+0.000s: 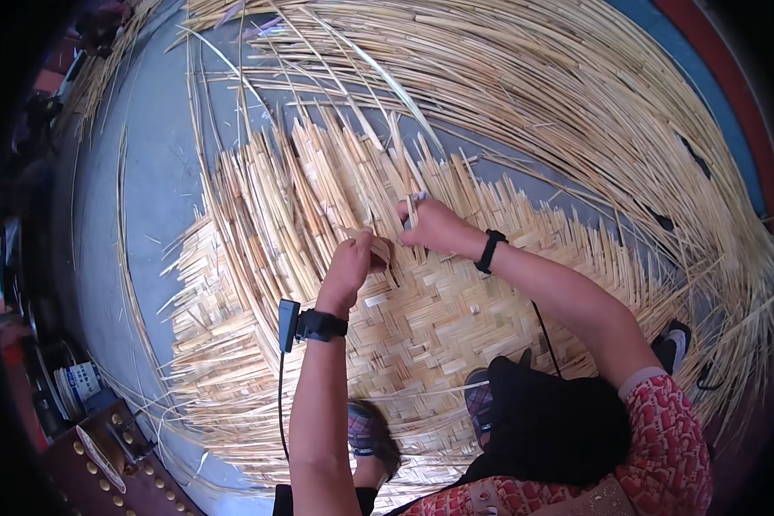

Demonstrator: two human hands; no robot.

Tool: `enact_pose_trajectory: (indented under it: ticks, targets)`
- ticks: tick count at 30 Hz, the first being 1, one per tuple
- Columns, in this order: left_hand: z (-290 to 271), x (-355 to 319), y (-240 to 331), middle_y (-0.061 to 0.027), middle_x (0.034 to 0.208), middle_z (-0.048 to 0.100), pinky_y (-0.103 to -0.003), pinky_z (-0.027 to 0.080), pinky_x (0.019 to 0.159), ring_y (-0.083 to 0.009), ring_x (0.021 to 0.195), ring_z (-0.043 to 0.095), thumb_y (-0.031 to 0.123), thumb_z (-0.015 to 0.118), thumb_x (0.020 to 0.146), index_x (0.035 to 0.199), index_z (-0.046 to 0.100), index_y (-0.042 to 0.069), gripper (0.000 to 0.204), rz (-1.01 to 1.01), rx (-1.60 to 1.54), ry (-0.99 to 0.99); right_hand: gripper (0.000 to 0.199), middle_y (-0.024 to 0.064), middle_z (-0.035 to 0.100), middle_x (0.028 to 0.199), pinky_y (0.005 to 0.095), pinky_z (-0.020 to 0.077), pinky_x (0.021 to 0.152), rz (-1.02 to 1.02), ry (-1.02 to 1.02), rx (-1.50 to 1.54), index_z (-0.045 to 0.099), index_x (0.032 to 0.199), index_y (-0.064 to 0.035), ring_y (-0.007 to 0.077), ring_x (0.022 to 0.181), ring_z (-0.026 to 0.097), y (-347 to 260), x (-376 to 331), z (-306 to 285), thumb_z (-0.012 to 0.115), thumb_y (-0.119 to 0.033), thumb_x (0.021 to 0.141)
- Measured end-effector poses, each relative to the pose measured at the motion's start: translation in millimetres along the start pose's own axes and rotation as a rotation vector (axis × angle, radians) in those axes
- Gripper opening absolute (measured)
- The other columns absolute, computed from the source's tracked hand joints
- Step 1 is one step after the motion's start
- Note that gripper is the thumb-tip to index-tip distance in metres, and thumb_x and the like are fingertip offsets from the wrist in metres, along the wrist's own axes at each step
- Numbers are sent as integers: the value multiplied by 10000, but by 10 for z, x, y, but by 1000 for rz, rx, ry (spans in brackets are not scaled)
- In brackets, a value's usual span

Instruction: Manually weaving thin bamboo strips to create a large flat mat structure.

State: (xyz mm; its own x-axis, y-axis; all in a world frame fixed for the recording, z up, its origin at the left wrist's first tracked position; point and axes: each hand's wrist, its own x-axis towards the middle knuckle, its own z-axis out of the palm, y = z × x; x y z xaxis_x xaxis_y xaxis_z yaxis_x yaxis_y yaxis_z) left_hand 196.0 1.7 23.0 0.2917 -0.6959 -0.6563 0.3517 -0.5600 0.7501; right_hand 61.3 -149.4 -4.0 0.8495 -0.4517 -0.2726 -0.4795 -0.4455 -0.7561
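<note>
A large mat of split reeds point(430, 318) lies beneath my hands, its middle woven in a zigzag pattern. Along its far edge, many reed ends stick out loose and uneven. My left hand point(349, 268) is closed at the weave's upper edge, pinching a pale reed strip point(357, 232) that partly hides behind the fingers. Just to its right, my right hand point(445, 230) grips a reed strip point(410, 209) that shows above and below the fist. Both hands are close together over the mat, a small gap between them. Each wrist wears a black band.
A big heap of long loose reeds point(525, 77) curves across the back and right. Grey floor point(150, 172) shows at left, with stray reeds. A dark red studded piece of furniture point(103, 456) stands lower left. My feet in dark shoes point(371, 430) rest on the mat.
</note>
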Motion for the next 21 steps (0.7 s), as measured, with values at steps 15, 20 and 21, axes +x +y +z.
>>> enact_pose_trajectory:
  ticks: [15,20,21]
  targets:
    - [238,-15,-321,-135,1070,643,-312,519,900,-205,982,631,496,381,1034,1291,506,-32,600,77,-228,-9,406,149,649,1032,366,517,794,-61,315,339,517,1257,-22,269,914,667,-31,-293,-168,651,-213,924]
    - [227,-30,-185,-39,945,630,-274,532,735,-115,864,621,301,632,959,1230,554,7,407,91,-130,-35,345,84,634,1079,270,514,788,141,311,418,513,1269,-31,144,925,646,412,-1047,-678,598,-107,943]
    - [181,31,-126,-18,915,632,-258,514,674,-95,821,612,291,647,948,1159,582,28,343,101,-45,-39,336,71,631,1077,253,511,782,223,281,465,517,1266,-37,128,922,643,506,-1254,-722,588,-93,943]
